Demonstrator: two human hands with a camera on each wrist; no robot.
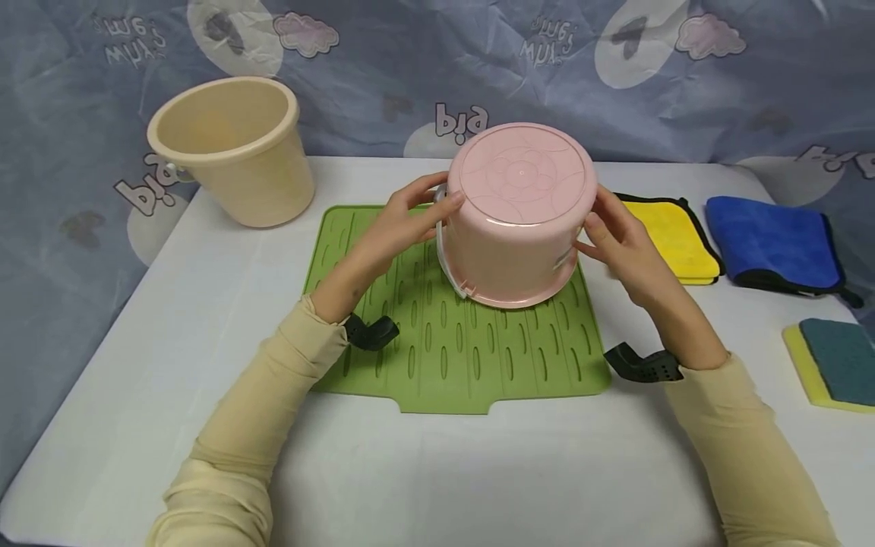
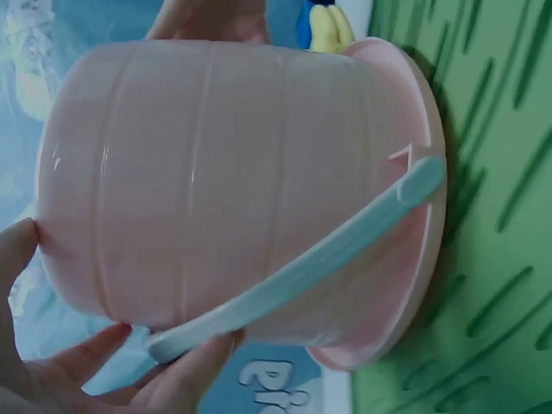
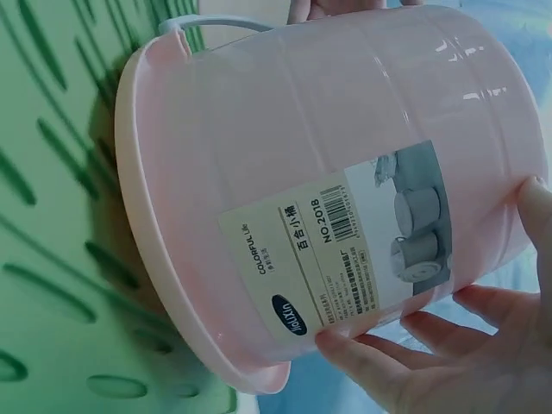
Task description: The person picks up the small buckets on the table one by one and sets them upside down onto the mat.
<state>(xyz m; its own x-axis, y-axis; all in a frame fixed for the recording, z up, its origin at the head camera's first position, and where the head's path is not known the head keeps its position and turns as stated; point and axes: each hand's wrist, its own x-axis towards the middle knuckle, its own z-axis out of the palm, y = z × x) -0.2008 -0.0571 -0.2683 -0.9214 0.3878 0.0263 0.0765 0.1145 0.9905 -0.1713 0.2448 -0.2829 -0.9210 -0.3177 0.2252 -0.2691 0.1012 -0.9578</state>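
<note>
A pink plastic bucket (image 1: 522, 228) is upside down, its flower-patterned base facing up and its rim right at the green ridged mat (image 1: 437, 349). My left hand (image 1: 413, 216) grips its left side, thumb near the base edge. In the left wrist view, the fingers lie by the pale bail handle (image 2: 293, 272), which hangs along the wall. From the right, my right hand (image 1: 625, 243) holds the bucket with thumb and fingertips spread on its wall. A printed label (image 3: 345, 246) with a barcode shows in the right wrist view, fingertips beside it. The inside of the bucket is hidden.
At the back left of the white table (image 1: 137, 365) stands an upright cream bucket (image 1: 266, 178). Folded yellow (image 1: 666, 239) and blue (image 1: 775, 239) cloths lie at the back right. A green-and-yellow sponge (image 1: 837, 361) sits at the right edge. Patterned fabric (image 1: 383, 68) hangs behind.
</note>
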